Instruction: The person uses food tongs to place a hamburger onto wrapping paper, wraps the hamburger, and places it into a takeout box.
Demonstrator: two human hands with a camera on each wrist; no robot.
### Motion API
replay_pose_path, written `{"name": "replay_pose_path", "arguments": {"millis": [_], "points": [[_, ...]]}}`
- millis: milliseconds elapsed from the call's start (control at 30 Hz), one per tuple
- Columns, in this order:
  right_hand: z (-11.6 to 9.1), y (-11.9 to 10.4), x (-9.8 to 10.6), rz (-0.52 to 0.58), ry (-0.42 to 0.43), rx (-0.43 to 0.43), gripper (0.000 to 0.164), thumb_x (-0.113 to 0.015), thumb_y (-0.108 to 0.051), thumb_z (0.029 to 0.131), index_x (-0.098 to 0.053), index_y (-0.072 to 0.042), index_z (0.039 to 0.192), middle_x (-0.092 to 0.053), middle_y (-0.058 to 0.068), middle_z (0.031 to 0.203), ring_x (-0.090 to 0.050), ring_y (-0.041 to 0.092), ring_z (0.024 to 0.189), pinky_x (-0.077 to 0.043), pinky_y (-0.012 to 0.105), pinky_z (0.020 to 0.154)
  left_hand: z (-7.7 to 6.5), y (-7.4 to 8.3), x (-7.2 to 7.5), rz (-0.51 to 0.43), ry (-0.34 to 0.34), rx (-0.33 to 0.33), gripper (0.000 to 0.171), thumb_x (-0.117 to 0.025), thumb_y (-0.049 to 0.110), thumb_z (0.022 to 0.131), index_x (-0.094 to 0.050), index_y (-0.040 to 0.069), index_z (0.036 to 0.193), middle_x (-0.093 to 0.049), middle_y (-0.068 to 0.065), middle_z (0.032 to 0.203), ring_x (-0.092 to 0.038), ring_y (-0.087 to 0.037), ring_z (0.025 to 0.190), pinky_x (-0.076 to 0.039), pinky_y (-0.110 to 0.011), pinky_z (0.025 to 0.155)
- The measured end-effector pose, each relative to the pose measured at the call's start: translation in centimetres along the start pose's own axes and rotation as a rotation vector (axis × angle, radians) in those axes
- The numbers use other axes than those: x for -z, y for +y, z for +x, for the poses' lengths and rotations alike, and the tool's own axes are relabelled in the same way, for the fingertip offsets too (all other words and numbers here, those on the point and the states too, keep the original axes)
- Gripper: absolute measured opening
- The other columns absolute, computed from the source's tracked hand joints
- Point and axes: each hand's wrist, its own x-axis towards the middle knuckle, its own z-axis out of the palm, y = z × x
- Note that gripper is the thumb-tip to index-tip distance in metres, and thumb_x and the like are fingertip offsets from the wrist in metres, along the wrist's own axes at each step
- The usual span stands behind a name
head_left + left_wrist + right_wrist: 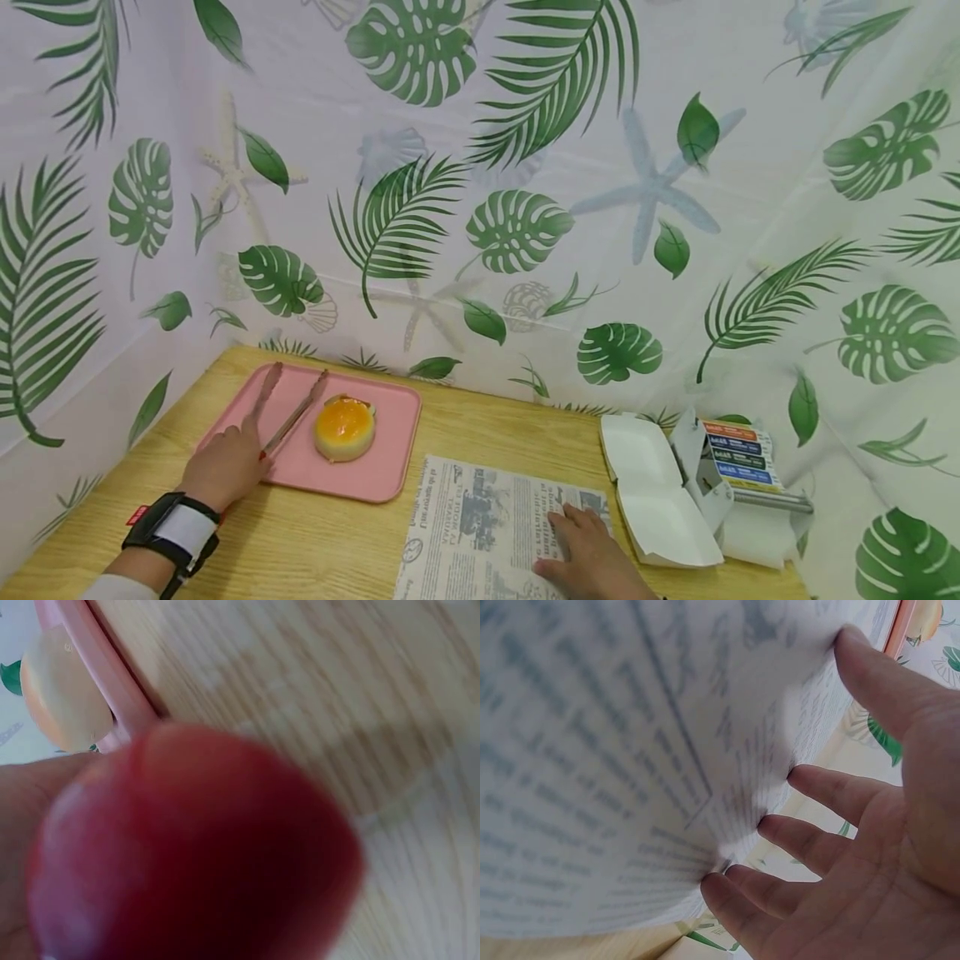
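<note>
Gripping tongs (297, 414), lower left: left hand (228, 463). We see right hand (591, 552) spread on printed paper (480, 521), bottom right-of-centre.

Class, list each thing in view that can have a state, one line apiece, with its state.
Tongs: arms apart, gripped by left hand
Bun: on the tray, not between the tongs' arms
Pink tray: lying flat, bearing the bun
Printed paper: spread out, touched by right hand
White box: open
</note>
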Motion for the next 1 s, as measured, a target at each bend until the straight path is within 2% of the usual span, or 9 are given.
{"name": "replay_pose_path", "arguments": {"millis": [100,233,433,533,667,800,933,1000], "points": [[-0.1,0.1,0.1,0.006,0.002,-0.006,0.082,-0.072,-0.059,0.086,-0.053,-0.004,0.144,-0.041,0.025,0.153,-0.031,0.053,0.142,-0.027,0.068,0.111,-0.1,-0.2,0.1,-0.027,0.023,-0.024,0.064,-0.079,0.017,0.087,-0.042,-0.024,0.121,-0.059,-0.028,0.084,-0.064,-0.039,0.075,-0.053,-0.054,0.063],[-0.3,0.0,0.3,0.002,0.033,-0.005,0.084,-0.074,-0.058,0.084,-0.054,-0.004,0.144,-0.042,0.027,0.152,-0.033,0.053,0.141,-0.027,0.068,0.111,-0.2,-0.3,0.2,-0.04,0.033,-0.009,0.053,-0.077,0.016,0.089,-0.047,-0.021,0.111,-0.059,-0.028,0.085,-0.064,-0.038,0.075,-0.053,-0.054,0.063],[-0.9,-0.5,0.9,0.002,0.063,0.009,0.08,-0.076,-0.053,0.085,-0.054,-0.004,0.144,-0.042,0.027,0.152,-0.035,0.052,0.14,-0.028,0.068,0.11,-0.7,0.0,1.1,-0.02,0.129,-0.013,0.037,-0.076,0.014,0.089,-0.053,-0.016,0.09,-0.054,-0.022,0.075,-0.059,-0.035,0.069,-0.053,-0.052,0.059],[-1.4,-1.0,1.1,0.017,0.072,0.025,0.078,-0.074,-0.052,0.087,-0.053,-0.004,0.144,-0.042,0.026,0.152,-0.035,0.051,0.14,-0.03,0.068,0.109,-1.1,0.3,1.6,0.006,0.173,-0.04,0.038,-0.076,0.015,0.09,-0.054,-0.016,0.087,-0.053,-0.021,0.074,-0.057,-0.035,0.069,-0.052,-0.051,0.06],[-2.1,-2.2,1.3,0.072,0.078,0.042,0.077,-0.073,-0.053,0.088,-0.053,-0.008,0.146,-0.041,0.023,0.154,-0.035,0.049,0.141,-0.034,0.069,0.106,-1.5,1.3,2.2,-0.01,0.207,-0.089,0.04,-0.077,0.015,0.089,-0.054,-0.017,0.092,-0.054,-0.02,0.075,-0.057,-0.034,0.07,-0.052,-0.051,0.062],[-2.7,-4.0,1.8,0.182,0.05,0.078,0.075,-0.07,-0.053,0.091,-0.051,-0.008,0.148,-0.041,0.023,0.154,-0.036,0.049,0.141,-0.033,0.07,0.105,-2.0,3.7,2.7,-0.164,0.174,-0.144,0.042,-0.075,0.018,0.092,-0.057,-0.016,0.107,-0.058,-0.016,0.079,-0.056,-0.027,0.07,-0.048,-0.041,0.058],[-3.0,-6.1,1.8,0.296,0.013,0.168,0.071,-0.064,-0.052,0.096,-0.05,-0.006,0.148,-0.047,0.022,0.15,-0.044,0.048,0.136,-0.037,0.067,0.105,-2.8,7.4,2.4,-0.415,0.052,-0.134,0.044,-0.069,0.024,0.098,-0.059,-0.009,0.124,-0.06,-0.01,0.088,-0.053,-0.02,0.07,-0.043,-0.033,0.057],[-3.0,-7.2,1.6,0.396,-0.013,0.207,0.07,-0.061,-0.052,0.098,-0.049,-0.004,0.148,-0.05,0.022,0.148,-0.049,0.046,0.133,-0.042,0.063,0.104,-3.4,9.5,2.0,-0.522,0.0,-0.124,0.045,-0.068,0.026,0.099,-0.059,-0.005,0.13,-0.062,-0.007,0.092,-0.052,-0.018,0.069,-0.043,-0.032,0.057]]}}
